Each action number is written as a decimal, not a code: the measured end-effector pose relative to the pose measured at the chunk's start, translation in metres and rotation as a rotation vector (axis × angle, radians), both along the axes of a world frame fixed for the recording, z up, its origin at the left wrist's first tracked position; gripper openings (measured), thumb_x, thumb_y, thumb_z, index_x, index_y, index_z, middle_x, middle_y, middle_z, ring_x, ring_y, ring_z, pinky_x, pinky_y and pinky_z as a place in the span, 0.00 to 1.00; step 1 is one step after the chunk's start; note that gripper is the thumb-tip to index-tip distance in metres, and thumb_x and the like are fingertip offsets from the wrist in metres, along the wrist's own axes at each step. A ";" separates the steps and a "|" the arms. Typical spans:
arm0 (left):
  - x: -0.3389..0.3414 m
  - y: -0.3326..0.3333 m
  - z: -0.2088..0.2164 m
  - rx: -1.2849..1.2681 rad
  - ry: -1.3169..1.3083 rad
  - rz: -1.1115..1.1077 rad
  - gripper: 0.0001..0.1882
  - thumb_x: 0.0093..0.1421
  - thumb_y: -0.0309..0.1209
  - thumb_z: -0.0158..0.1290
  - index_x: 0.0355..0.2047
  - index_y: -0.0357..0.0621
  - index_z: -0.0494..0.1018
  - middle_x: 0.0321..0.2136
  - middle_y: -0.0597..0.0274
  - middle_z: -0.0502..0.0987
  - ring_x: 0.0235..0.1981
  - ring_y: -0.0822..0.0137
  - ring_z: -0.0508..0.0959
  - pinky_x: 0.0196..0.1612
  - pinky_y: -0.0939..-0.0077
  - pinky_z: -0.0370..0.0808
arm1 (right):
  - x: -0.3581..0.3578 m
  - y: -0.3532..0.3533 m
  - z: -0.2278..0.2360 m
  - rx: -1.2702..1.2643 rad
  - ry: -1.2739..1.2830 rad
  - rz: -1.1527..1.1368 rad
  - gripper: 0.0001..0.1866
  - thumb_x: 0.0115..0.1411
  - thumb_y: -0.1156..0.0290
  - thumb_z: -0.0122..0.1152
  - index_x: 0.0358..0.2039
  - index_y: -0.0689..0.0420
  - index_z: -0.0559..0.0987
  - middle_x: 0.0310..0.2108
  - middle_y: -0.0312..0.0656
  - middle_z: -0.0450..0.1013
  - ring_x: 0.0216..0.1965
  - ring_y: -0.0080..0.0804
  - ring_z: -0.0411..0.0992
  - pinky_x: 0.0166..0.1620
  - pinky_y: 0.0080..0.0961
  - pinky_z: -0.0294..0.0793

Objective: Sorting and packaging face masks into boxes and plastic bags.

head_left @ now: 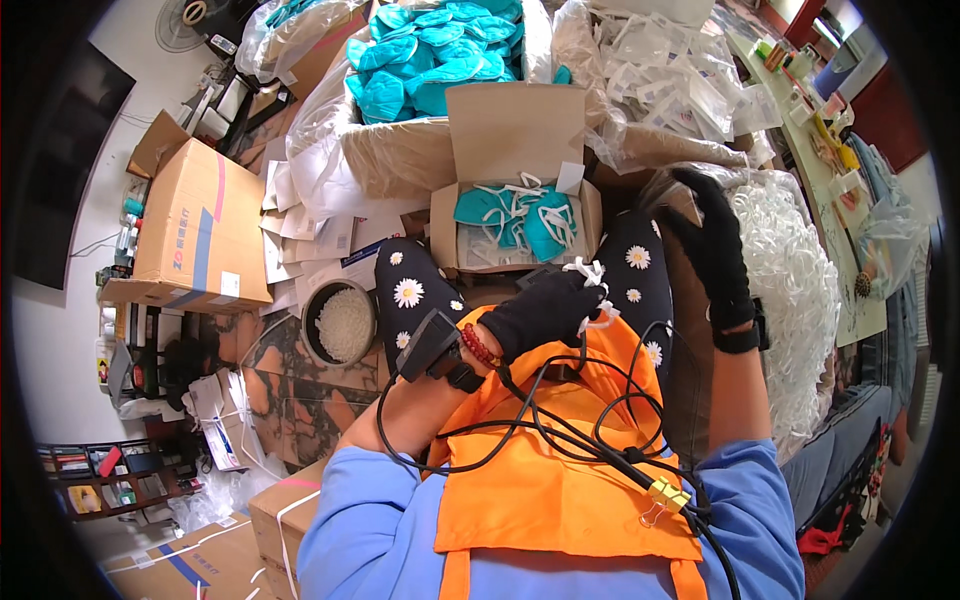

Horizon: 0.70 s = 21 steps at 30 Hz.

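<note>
My left hand [545, 315], in a black glove, is closed in front of my lap. It grips a small bunch of white straps [592, 292], whose ends stick out past the fingers. Raised over my right knee, my right hand [718, 235] is also gloved, with its fingers curved and apart; I see nothing held in it. Between my knees an open cardboard box [516, 125] contains teal face masks [545, 226] with white straps lying across them. Beside my right hand is a large heap of white straps [790, 300] in a clear plastic bag.
Beyond the box stand a plastic-lined carton of teal masks [430, 55] and a bag of small white packets [665, 75]. A bucket of white pellets [343, 325] sits left of my knee, near a large carton [195, 225]. Black cables [560, 425] hang across my orange apron.
</note>
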State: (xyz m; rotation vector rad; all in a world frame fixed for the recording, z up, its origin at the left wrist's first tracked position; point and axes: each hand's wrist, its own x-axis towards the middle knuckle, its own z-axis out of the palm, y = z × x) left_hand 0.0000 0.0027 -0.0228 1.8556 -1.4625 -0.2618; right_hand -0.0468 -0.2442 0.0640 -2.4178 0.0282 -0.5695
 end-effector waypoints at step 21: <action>-0.008 0.055 0.083 0.339 1.093 -0.004 0.14 0.65 0.35 0.47 0.45 0.38 0.70 0.28 0.62 0.74 0.21 0.74 0.76 0.27 0.80 0.76 | -0.060 0.092 0.007 0.752 0.678 0.485 0.12 0.64 0.65 0.53 0.39 0.61 0.78 0.29 0.36 0.76 0.29 0.20 0.71 0.33 0.19 0.69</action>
